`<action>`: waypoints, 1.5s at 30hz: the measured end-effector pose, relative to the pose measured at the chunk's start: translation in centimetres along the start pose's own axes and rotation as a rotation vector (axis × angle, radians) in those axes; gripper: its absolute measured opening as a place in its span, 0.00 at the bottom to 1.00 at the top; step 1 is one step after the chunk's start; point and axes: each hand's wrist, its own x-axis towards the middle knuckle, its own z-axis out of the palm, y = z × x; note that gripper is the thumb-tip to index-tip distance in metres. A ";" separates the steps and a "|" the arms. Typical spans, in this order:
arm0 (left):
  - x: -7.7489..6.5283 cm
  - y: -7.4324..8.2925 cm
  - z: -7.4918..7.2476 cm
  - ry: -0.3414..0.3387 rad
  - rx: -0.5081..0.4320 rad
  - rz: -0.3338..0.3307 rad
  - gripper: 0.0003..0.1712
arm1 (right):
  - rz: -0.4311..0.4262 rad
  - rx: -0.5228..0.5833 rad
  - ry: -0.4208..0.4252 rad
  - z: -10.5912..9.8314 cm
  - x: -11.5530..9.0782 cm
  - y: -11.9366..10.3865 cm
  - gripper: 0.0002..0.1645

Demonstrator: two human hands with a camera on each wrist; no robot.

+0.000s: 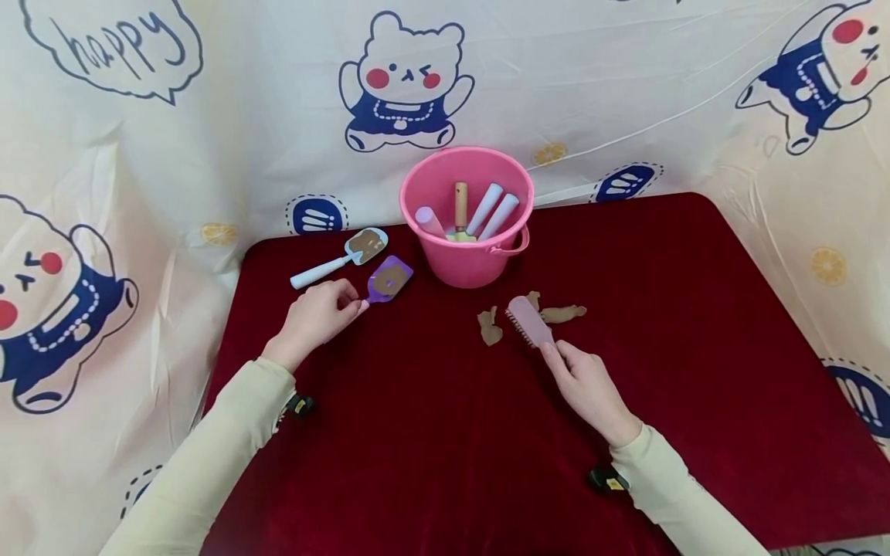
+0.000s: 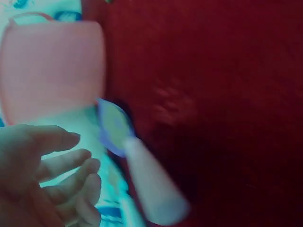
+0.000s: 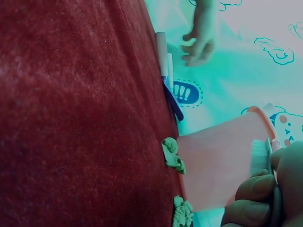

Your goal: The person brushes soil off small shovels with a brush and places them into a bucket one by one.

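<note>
My right hand (image 1: 591, 386) grips a pink brush (image 1: 531, 323) by its handle, bristles facing left. The right wrist view shows the brush's pale bristles (image 3: 259, 155) raised above the table. Brown soft-looking scraps (image 1: 490, 327) lie beneath and beside it. My left hand (image 1: 316, 318) hovers over a small purple shovel (image 1: 381, 289), apart from it, fingers loosely bent with nothing between them. That shovel's pale handle (image 2: 154, 182) shows in the left wrist view; brown material lies on its blade. Behind it rests a light-blue trowel (image 1: 321, 272), its blade also bearing brown material.
A pink bucket (image 1: 462, 262) stands at the back of the table, several handled tools (image 1: 485, 208) leaning inside and its handle hanging down at the right. Dark red cloth (image 1: 417, 432) covers the table. A printed white curtain (image 1: 278, 100) hangs close behind and at both sides.
</note>
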 end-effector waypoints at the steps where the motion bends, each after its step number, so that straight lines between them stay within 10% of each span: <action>1: 0.0 -0.7 0.2 -0.027 0.006 -0.025 0.17 | 0.004 -0.001 -0.005 0.0 0.0 0.0 0.26; 8: 0.1 -3.9 2.0 -0.137 0.027 -0.122 0.20 | 0.016 -0.010 -0.041 0.1 -0.1 -0.1 0.26; 23: 1.0 -4.0 3.1 -0.235 -0.180 -0.160 0.17 | 0.016 -0.035 -0.059 0.1 0.1 -0.2 0.25; 31: 0.6 -3.0 4.1 -0.279 -0.496 -0.242 0.16 | 0.018 -0.050 -0.064 0.0 0.1 -0.2 0.25; 45: -2.5 2.4 4.5 -0.242 -0.487 -0.068 0.12 | 0.016 -0.076 -0.090 0.2 0.7 -0.5 0.26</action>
